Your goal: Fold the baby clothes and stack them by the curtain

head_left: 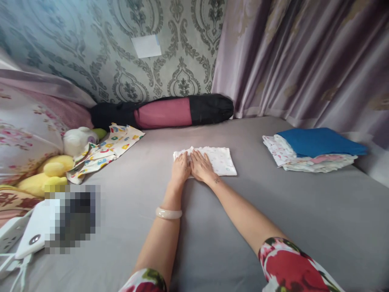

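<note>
A small white cloth with a faint print point(223, 162) lies folded into a flat rectangle on the grey bed sheet point(231, 227). Both of my hands press on its left part, side by side and touching each other. My left hand point(181, 167) rests flat at the left end of the cloth, fingers stretched forward; a pale bangle point(169, 213) circles that wrist. My right hand point(201, 164) lies flat just beside it, its fingers also extended. The cloth's right half shows uncovered, while the part under my palms is hidden.
To the right sits a stack of folded cloths with a blue one point(322, 142) on top. A patterned cream garment point(117, 146), plush toys point(53, 172) and a white device with cables point(38, 231) are on the left. A long black-and-pink bag point(164, 112) lies along the wall.
</note>
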Available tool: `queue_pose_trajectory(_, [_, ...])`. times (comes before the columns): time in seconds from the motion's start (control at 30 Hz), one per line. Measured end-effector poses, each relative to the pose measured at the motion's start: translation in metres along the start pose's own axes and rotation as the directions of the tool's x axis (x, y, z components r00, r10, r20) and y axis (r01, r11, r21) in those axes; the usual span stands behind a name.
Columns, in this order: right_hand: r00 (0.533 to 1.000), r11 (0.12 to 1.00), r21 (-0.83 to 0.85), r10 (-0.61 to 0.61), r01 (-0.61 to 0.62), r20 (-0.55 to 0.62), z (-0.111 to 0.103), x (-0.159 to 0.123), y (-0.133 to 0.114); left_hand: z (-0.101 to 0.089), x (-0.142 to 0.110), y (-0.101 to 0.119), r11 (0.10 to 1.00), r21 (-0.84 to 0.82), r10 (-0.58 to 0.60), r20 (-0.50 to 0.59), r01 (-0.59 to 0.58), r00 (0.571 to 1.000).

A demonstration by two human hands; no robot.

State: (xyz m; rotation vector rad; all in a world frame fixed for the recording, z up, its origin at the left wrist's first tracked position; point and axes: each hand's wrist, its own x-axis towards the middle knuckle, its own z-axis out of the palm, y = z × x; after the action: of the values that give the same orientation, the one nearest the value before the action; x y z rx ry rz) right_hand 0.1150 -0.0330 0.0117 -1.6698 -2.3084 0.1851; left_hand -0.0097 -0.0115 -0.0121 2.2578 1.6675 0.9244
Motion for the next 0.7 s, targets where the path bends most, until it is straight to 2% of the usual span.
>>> queue_pose_trajectory(0.1, [1.000, 0.999, 0.028, 0.019, -0.019, 0.003, -0.006, -0.002, 0.004, 0.000, 0.000, 0.001, 1.000, -0.009, 0.008, -0.015, -0.008, 1.000])
queue_pose_trajectory(0.37, [0.983, 0.987, -0.018, 0.160, -0.162, -0.091, -0.012, -0.006, 0.025, 0.003, -0.002, 0.012, 1.000, 0.015, -0.011, 0.001, 0.011, 1.000])
queue_pose_trajectory(0.7, [0.984, 0.986, -0.025, 0.163, -0.166, -0.078, -0.006, -0.007, 0.029, 0.006, -0.007, 0.016, 0.987, 0.161, -0.015, 0.067, 0.004, 0.998])
